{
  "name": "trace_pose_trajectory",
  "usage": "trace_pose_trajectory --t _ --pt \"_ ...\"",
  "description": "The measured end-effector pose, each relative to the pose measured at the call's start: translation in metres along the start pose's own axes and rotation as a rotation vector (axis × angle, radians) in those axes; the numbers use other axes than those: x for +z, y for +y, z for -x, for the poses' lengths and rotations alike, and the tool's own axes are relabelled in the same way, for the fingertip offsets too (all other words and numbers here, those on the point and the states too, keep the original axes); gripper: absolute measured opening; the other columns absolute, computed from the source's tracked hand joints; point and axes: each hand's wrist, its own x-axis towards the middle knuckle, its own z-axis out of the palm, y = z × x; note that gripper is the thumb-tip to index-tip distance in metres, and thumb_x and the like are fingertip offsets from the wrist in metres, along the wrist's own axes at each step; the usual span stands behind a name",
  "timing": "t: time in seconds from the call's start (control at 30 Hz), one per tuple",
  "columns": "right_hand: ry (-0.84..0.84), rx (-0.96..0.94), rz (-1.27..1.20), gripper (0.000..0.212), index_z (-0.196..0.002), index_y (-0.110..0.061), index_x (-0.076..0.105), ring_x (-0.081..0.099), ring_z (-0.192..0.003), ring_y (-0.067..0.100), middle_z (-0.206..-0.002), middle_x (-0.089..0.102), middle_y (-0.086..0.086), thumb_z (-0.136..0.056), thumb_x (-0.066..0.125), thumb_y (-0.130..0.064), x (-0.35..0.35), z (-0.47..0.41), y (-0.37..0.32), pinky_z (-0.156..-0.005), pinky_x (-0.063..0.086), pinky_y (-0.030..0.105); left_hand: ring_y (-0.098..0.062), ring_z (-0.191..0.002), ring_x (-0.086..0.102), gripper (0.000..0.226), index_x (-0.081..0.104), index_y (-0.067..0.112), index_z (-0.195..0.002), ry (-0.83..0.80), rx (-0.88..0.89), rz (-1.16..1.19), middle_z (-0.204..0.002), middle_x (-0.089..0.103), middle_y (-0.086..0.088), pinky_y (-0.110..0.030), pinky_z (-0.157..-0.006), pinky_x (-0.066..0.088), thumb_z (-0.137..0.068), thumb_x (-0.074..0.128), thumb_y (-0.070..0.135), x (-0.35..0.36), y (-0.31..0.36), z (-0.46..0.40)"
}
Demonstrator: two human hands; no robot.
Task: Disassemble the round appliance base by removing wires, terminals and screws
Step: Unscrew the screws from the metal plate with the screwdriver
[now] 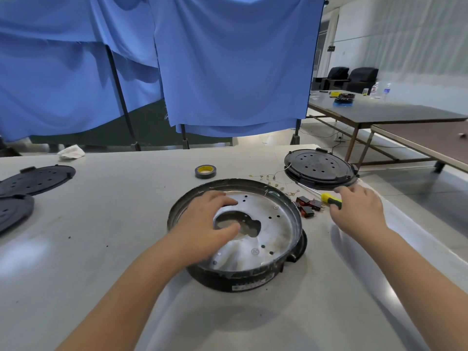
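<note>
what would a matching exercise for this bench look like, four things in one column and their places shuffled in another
Things:
1. roll of black tape with yellow core
2. yellow and green screwdriver handle
3. crumpled white cloth
4. small red and black switch parts

Places:
A. far left edge of the table
B. under the right hand
C. just right of the round black appliance base
D. behind the base, mid-table

Pairs: 1-D, 2-B, 3-A, 4-C

One round black appliance base with a silver metal plate (268,224) is present. Three black perforated round covers (320,168) (38,179) (12,214), one black-and-yellow tape roll (205,171) and one yellow-and-green-handled screwdriver (330,200) are present. Two hands (205,224) (357,211) are visible.
</note>
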Motion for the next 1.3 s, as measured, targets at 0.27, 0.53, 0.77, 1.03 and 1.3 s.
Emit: trace_pose_trajectory --t 0.27,0.53,0.77,1.03,1.3 --pt "-0.041 0.046 -0.084 0.041 -0.132 -0.017 0.045 0.046 -0.109 0.027 -0.124 0.048 0.009 -0.092 0.053 -0.019 0.014 0.008 0.012 -0.086 0.047 0.037 0.004 -0.117 0.046 0.041 0.053 0.045 -0.125 -0.211 0.031 -0.009 -0.125 0.05 0.029 -0.023 -0.098 0.038 -0.084 0.055 0.053 0.014 -0.005 -0.001" --pt "0.017 0.142 -0.322 0.039 -0.129 -0.009 0.051 0.051 -0.102 0.029 -0.116 0.052 0.014 -0.091 0.057 -0.013 0.022 0.004 0.013 -0.083 0.044 0.036 0.004 -0.11 0.051 0.027 0.061 0.046 -0.108 -0.225 -0.018 -0.033 -0.114 0.059 0.029 -0.03 -0.099 0.043 -0.084 0.055 0.055 0.017 -0.007 -0.001" --pt "0.353 0.068 -0.862 0.031 -0.114 -0.014 0.05 0.055 -0.083 0.017 -0.102 0.054 0.007 -0.088 0.065 -0.019 -0.012 0.006 0.005 -0.072 0.049 0.027 0.009 -0.105 0.051 0.021 0.063 0.046 -0.104 -0.191 0.002 0.012 -0.106 0.061 0.031 -0.021 -0.091 0.044 -0.085 0.054 0.052 0.017 -0.008 0.001" --pt "0.568 -0.171 -1.239 0.023 -0.105 -0.023 0.041 0.059 -0.092 0.009 -0.094 0.049 -0.011 -0.092 0.059 -0.027 -0.09 0.016 -0.042 -0.078 0.053 0.016 0.007 -0.093 0.059 0.019 0.065 0.042 -0.103 -0.248 0.014 0.03 -0.098 0.065 0.023 -0.021 -0.086 0.05 -0.085 0.059 0.044 0.014 -0.004 0.002" --pt "0.232 -0.224 -1.573 0.007 -0.102 -0.022 0.043 0.065 -0.068 0.022 -0.09 0.055 0.006 -0.099 0.046 -0.028 -0.112 0.027 -0.093 -0.061 0.057 0.031 0.004 -0.092 0.058 0.025 0.066 0.042 -0.103 -0.269 0.011 0.021 -0.095 0.063 0.027 -0.025 -0.086 0.051 -0.081 0.054 0.041 0.011 -0.002 0.004"
